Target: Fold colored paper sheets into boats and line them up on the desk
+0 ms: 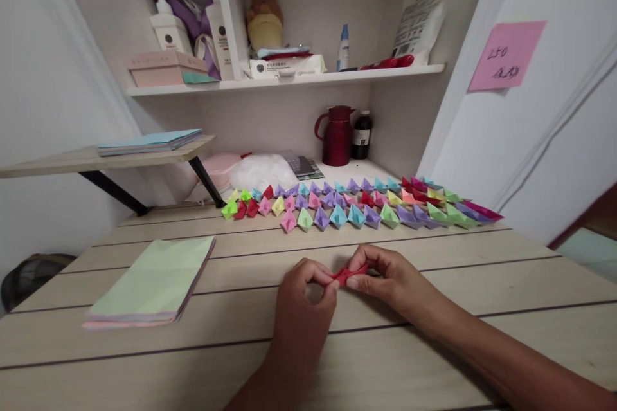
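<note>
By left hand (303, 305) and right hand (385, 273), red folded paper (343, 275) was pinched at opposite ends over the desk (525, 282), with shaping seemingly underway and gentle, even pressure probably needed next.

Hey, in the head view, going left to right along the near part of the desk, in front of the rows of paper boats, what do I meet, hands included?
Paper stack with a pale green top sheet → left hand → red folded paper, pinched by both hands → right hand.
</note>
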Tool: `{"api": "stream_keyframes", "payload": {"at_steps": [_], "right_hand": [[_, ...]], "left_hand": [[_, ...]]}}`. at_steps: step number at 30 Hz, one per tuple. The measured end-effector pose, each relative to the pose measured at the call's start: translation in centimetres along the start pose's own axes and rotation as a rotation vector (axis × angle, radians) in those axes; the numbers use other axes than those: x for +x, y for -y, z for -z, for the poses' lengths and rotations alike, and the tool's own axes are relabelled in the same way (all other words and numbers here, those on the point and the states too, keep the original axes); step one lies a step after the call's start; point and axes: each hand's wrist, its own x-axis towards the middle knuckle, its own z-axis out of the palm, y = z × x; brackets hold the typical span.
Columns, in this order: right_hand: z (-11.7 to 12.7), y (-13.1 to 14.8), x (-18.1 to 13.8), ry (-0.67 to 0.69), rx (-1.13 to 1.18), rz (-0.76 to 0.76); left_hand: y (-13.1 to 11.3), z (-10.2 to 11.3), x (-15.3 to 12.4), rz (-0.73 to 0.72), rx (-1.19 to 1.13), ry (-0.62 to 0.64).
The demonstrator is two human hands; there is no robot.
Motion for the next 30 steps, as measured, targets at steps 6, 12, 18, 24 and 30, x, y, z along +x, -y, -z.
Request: {"api": "stream_keyframes", "payload": {"at_steps": [6, 12, 18, 24, 30], "right_hand": [[-0.1, -0.3, 0.0, -0.033, 0.092, -0.016], [-0.2, -0.9, 0.1, -0.011, 0.148, -0.086], [0.0, -0.3, -0.2, -0.074, -0.175, 0.075], [-0.4, 0.7, -0.9, -0.077, -0.465, 0.28], [-0.5, 0.6, -0.8, -0.047, -0.371, 0.211]], "left_hand": [[0.0, -0.1, 0.2, 0.176, -0.096, 0.031], [-0.1, 0.0, 0.4, 0.358, -0.368, 0.045], [0.3, 0.1, 0.4, 0.284, -0.196, 0.042], [0.5, 0.1, 0.3, 0.09, 0.104, 0.087], [0.0, 0.4, 0.3, 0.127, 0.068, 0.091]]}}
